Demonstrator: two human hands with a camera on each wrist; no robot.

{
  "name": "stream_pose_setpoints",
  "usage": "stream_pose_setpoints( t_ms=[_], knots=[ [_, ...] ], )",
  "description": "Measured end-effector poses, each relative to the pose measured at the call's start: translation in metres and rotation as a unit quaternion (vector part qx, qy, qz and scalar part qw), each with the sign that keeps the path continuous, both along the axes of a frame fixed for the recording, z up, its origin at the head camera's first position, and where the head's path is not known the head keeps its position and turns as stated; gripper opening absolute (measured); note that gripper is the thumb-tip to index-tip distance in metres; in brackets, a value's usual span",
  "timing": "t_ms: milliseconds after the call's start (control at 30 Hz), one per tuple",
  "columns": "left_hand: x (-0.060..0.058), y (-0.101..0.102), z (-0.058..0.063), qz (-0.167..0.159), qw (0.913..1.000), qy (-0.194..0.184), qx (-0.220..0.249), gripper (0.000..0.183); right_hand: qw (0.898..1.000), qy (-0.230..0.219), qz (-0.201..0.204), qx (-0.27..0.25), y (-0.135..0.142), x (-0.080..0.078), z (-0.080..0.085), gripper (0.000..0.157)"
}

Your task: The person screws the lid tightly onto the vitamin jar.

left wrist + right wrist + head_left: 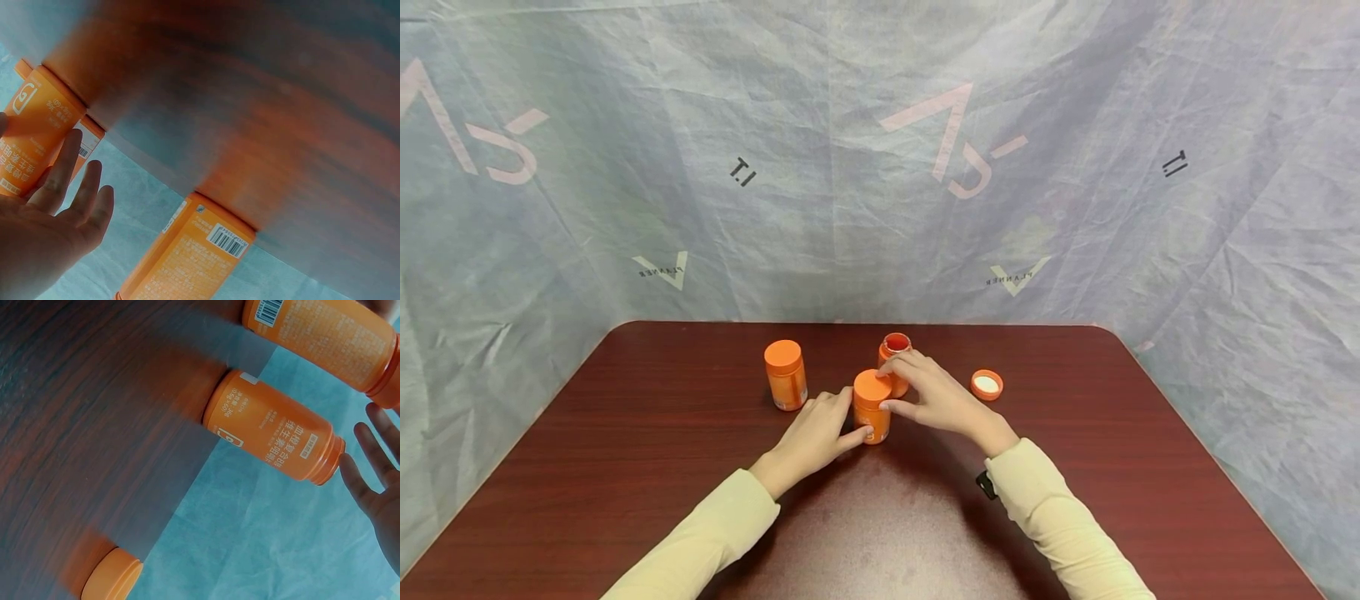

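a: where's the jar, who's on it?

b: front jar [872,422], upright on the table [625,467], between the hands. left hand [814,435] holds the body: thumb on the near face, index along the left side. remaining fingers have gaps between them in the left wrist view.

a: right?

b: right hand [938,400] is at the lid [872,386], index by the far edge, thumb by the near edge. fingers spread in the right wrist view. can't tell if it's pinching or just touching.

a: handling?

b: looks like stiff plastic, probably light, not fragile. contents hidden, so weight's a guess. glossy wall, may slip or spin under twist.

a: grip where?

b: 1 hand low on the body, thumb opposing fingers. other hand on the lid's rim. no need to squeeze hard.

a: around it?

b: open jar [275,428] just behind, to the right, no cap. knock risk. loose lid [987,385] farther right, pale inside up. side jar [787,383] off left, capped, upright. printed cloth [827,183] beyond the table.
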State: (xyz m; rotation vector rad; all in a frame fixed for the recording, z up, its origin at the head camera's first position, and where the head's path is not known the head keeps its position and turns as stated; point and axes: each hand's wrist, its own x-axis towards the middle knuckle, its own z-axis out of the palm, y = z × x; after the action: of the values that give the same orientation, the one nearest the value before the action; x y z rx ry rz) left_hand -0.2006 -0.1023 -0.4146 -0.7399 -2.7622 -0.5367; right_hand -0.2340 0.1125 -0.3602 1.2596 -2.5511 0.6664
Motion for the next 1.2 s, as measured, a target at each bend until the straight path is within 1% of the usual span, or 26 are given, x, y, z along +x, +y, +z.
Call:
stream_pose_setpoints(
  t_ms=[233, 467, 567, 733, 933, 1200],
  knots=[
    [0.0008, 0.0006, 0.0013, -0.004, 1.0000, -0.002, 0.003, 0.051, 1.000, -0.001, 0.017, -0.001, 0.0008, -0.0006, 0.0012, 0.044],
    [0.0012, 0.0007, 0.0019, -0.004, 1.0000, -0.002, 0.004, 0.052, 0.999, -0.006, 0.039, 0.003, 0.0019, -0.0001, 0.0007, 0.042],
    [0.0010, 0.0007, 0.0018, -0.002, 1.0000, -0.003, 0.003, 0.052, 0.999, -0.003, 0.038, 0.004, 0.0021, 0.0000, 0.0005, 0.039],
    [0.0015, 0.0007, 0.0021, 0.001, 1.0000, -0.004, 0.003, 0.053, 1.000, 0.004, 0.021, -0.002, 0.0006, 0.0000, 0.0012, 0.035],
    [0.0014, 0.0007, 0.0024, 0.002, 1.0000, -0.004, -0.001, 0.054, 1.000, 0.006, 0.006, -0.008, -0.0006, 0.0003, 0.0006, 0.035],
    [0.0015, 0.0008, 0.0029, -0.001, 1.0000, -0.005, 0.005, 0.052, 1.000, -0.003, 0.025, 0.000, 0.0005, -0.0009, 0.0006, 0.044]
  ],
)
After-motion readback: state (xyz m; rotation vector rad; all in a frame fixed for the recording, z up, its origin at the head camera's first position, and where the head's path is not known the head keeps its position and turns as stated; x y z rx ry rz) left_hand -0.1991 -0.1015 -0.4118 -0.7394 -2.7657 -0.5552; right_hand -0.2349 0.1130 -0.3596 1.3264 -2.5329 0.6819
